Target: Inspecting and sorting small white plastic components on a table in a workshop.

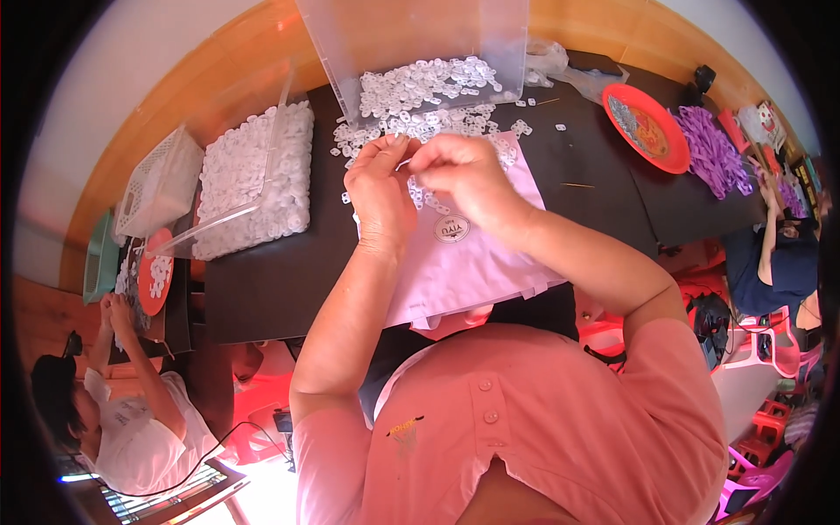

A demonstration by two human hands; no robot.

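1. Left: a clear box [275, 144] heaped with white pieces stands on the dark worktop [262, 302].
2. The left hand [381, 188] is raised over the pink cloth [464, 267], fingertips drawn together; I cannot tell whether its grip holds anything.
3. Small loose white pieces [479, 119] lie beyond the hands and on the cloth.
4. The right hand [464, 175] curls close beside the left; its grip's contents cannot be told.
5. Right: a red plate [669, 160], then purple strips [710, 153].
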